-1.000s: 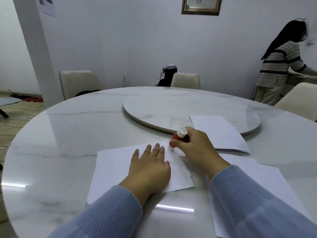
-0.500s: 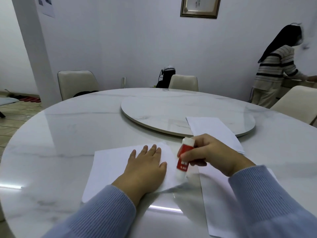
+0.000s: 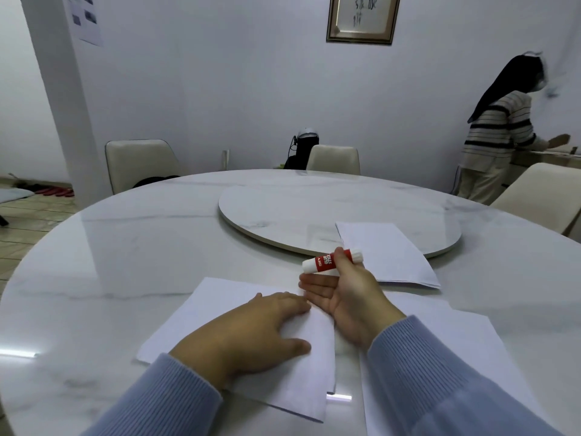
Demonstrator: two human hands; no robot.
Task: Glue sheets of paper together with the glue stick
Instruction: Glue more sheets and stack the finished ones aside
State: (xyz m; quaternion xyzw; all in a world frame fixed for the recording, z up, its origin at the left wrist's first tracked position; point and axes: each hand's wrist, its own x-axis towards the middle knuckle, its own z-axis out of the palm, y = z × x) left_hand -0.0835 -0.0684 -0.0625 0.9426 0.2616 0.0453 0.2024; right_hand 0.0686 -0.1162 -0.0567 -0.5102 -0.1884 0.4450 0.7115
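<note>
**One glue stick, three lots of paper, two hands**

On the round marble table (image 3: pixel 125 262) there is one glue stick (image 3: pixel 330 262), red with white ends, lying nearly level in the air above the table, pinched by the right hand (image 3: pixel 349 297). That hand is turned palm up, thumb over the stick's red middle, the other fingers stretched out loosely below it. The left hand (image 3: pixel 251 335) lies flat, palm down with fingers spread, pressing on the near sheet of paper (image 3: pixel 213 309); its fingertips reach the sheet's far right corner, just beside the right palm.

Paper lies in three places: the pressed sheet, a second sheet (image 3: pixel 456 341) to the right under the right forearm, and a thin stack (image 3: pixel 386 253) farther off, partly on the one turntable (image 3: pixel 314 209) at the table's middle. How many sheets the stack holds cannot be told.

Three pale chairs (image 3: pixel 138 162) stand round the table. One person in a striped top (image 3: pixel 496 133) stands at the far right, and one framed picture (image 3: pixel 361 17) hangs on the wall.
</note>
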